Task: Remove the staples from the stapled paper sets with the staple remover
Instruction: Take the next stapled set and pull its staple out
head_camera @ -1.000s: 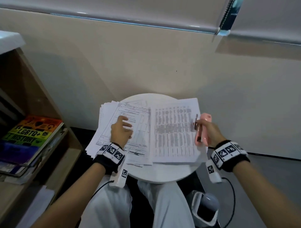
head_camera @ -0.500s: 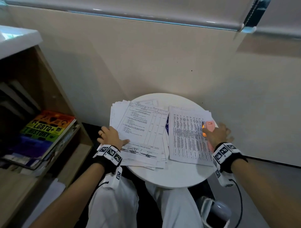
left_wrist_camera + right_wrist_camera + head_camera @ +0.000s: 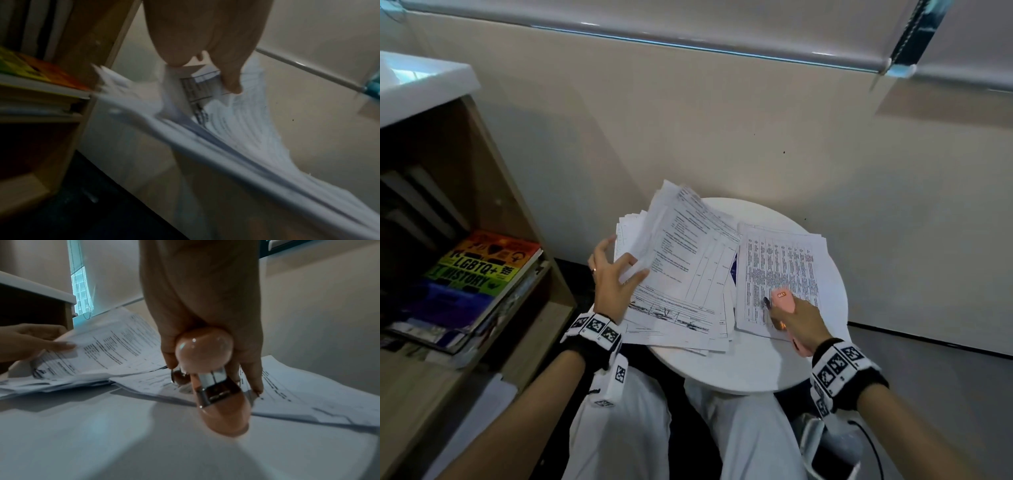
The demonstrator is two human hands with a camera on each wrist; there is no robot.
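Observation:
On the round white table (image 3: 756, 366) lie a loose pile of printed paper sets (image 3: 688, 284) at the left and one printed set (image 3: 780, 263) at the right. My left hand (image 3: 619, 270) pinches the left edge of the pile's top set and lifts it, so the sheets curl up; the left wrist view shows thumb and fingers (image 3: 230, 81) clamped on the paper set (image 3: 236, 123). My right hand (image 3: 791, 317) grips the pink staple remover (image 3: 784, 299) over the near part of the right set. In the right wrist view the staple remover (image 3: 213, 382) points down at the table, its metal part showing.
A wooden shelf (image 3: 524, 219) with a rainbow-covered book (image 3: 482, 267) stands close at the left. A beige wall (image 3: 722, 137) rises right behind the table. My knees in white trousers (image 3: 753, 431) are under the table's near edge. A dark device (image 3: 832, 455) sits low right.
My left hand went from lying on the pile's near-left edge to pinching and lifting the top set. My right hand brought the staple remover nearer, over the right set's lower part.

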